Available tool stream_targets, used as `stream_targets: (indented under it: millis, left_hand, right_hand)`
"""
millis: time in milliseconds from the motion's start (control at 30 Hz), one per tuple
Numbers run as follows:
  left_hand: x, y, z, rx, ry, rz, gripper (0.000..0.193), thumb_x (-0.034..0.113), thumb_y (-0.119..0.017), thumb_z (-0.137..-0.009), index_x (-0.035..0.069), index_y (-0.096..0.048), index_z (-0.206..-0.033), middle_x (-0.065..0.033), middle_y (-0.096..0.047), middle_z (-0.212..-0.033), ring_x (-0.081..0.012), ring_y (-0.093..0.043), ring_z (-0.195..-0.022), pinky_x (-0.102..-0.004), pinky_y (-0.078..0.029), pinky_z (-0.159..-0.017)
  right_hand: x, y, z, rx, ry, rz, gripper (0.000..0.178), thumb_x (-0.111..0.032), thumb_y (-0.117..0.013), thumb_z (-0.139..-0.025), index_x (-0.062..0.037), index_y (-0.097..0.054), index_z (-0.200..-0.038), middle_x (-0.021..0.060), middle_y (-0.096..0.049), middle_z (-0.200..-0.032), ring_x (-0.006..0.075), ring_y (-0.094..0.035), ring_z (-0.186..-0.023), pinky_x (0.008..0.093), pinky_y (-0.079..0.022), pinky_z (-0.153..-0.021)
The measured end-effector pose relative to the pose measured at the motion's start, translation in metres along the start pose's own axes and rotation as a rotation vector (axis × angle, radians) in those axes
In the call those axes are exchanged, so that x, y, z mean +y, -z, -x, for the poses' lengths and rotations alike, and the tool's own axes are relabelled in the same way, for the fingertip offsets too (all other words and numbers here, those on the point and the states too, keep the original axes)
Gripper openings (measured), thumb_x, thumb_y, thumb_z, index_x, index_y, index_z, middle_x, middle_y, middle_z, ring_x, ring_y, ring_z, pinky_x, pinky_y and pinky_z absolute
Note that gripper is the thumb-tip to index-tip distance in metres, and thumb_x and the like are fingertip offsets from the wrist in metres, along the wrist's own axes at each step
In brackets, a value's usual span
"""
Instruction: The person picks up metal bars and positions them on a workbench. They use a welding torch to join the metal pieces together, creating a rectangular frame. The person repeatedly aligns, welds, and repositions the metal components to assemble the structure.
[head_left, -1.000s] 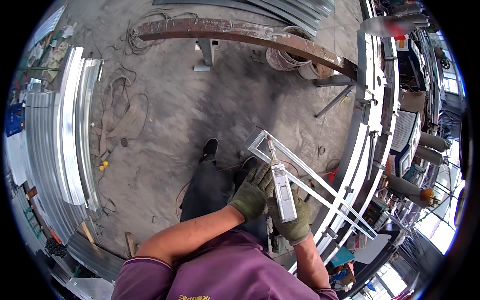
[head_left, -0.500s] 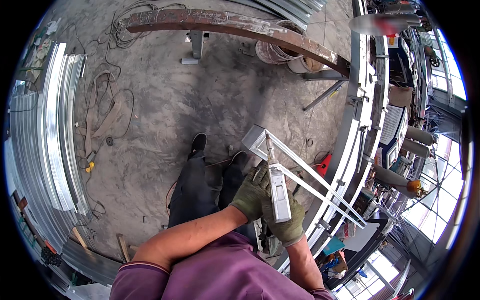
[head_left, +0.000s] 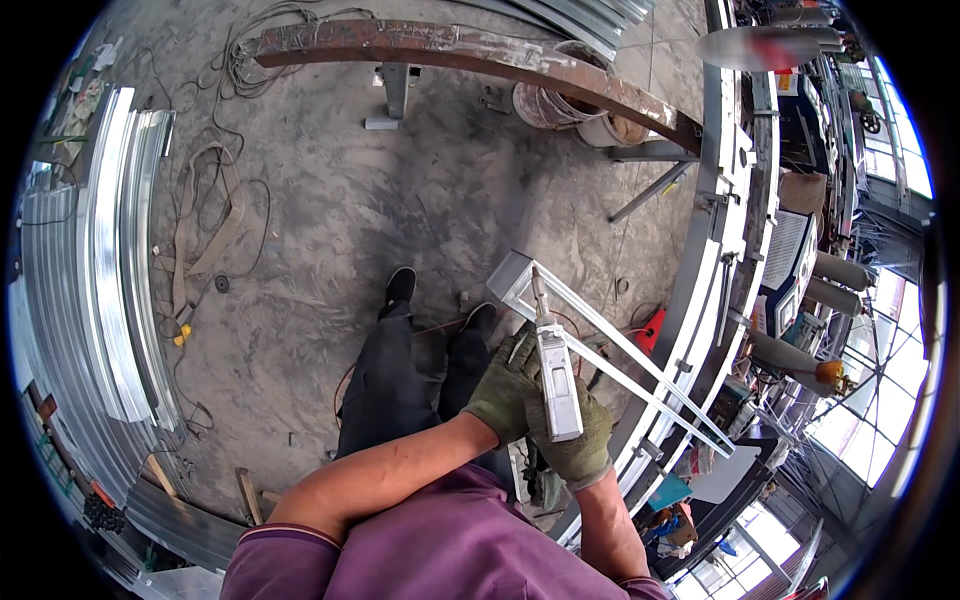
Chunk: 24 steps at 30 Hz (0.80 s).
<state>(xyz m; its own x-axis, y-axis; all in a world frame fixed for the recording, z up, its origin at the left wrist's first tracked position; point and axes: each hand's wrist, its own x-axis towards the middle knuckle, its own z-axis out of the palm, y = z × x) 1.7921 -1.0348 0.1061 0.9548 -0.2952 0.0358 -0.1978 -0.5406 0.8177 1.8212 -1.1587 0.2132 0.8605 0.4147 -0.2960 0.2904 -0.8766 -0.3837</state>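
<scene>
My left hand (head_left: 506, 392), in an olive-green work glove, is closed against the left side of a silver, boxy welding gun (head_left: 559, 385). My right hand (head_left: 577, 446), gloved alike, is wrapped around the gun from below and the right, its fingers mostly hidden. The gun's thin nozzle points away from me, its tip over the boxy end of a silver metal frame (head_left: 512, 276). From that end, two long bars run to the right toward the steel bench rail. Whether the tip touches the metal, I cannot tell.
A long steel rail bench (head_left: 690, 300) runs along my right. Ahead, a rusty beam (head_left: 450, 45) spans above buckets (head_left: 548, 103). Stacked metal profiles (head_left: 115, 270) lie at left, near a loose strap (head_left: 215, 235) and cables. A red object (head_left: 651, 329) sits near the bench.
Almost nothing differs. The whole view has shifted very slightly; both hands stay on the welding gun, and its nozzle remains at the frame's boxy end.
</scene>
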Motion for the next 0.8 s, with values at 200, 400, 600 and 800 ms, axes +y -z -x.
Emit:
stream_targets:
  millis: [200,400,600,800]
  left_hand:
    - [0.001,-0.003,0.001,0.017,0.009,-0.007,0.066,0.044,-0.066,-0.089,0.01,-0.063,-0.146,-0.0267,-0.046,-0.164,-0.0471,-0.035,-0.158,-0.0621,-0.025,-0.131]
    - [0.002,0.002,0.001,0.025,0.007,0.023,0.064,0.042,-0.065,-0.09,0.009,-0.063,-0.145,-0.0268,-0.047,-0.164,-0.0473,-0.035,-0.157,-0.0611,-0.025,-0.131]
    - [0.004,0.003,0.0,0.058,0.021,0.029,0.065,0.039,-0.064,-0.092,0.006,-0.061,-0.147,-0.0236,-0.049,-0.162,-0.0423,-0.038,-0.156,-0.0581,-0.027,-0.131]
    - [0.005,0.003,-0.001,0.094,0.033,0.021,0.065,0.029,-0.065,-0.095,0.003,-0.052,-0.154,-0.0172,-0.055,-0.156,-0.0339,-0.044,-0.152,-0.0495,-0.031,-0.13]
  right_hand:
    - [0.004,-0.003,0.003,0.001,0.001,0.0,0.033,-0.035,-0.082,-0.09,-0.0094,-0.072,-0.106,0.012,-0.069,-0.088,0.0364,-0.072,-0.073,0.0482,-0.056,-0.06]
    - [0.002,-0.002,0.003,-0.038,-0.054,0.02,0.034,-0.037,-0.082,-0.09,-0.0095,-0.071,-0.105,0.0127,-0.069,-0.088,0.0378,-0.073,-0.075,0.0498,-0.056,-0.061]
    - [0.0,-0.003,0.001,-0.058,-0.068,0.023,0.034,-0.039,-0.08,-0.091,-0.0097,-0.071,-0.105,0.0123,-0.07,-0.088,0.038,-0.073,-0.075,0.0502,-0.057,-0.062]
    - [-0.002,-0.001,0.0,-0.059,-0.081,0.015,0.034,-0.04,-0.079,-0.092,-0.0103,-0.071,-0.105,0.0123,-0.07,-0.088,0.0379,-0.074,-0.076,0.0501,-0.057,-0.062]
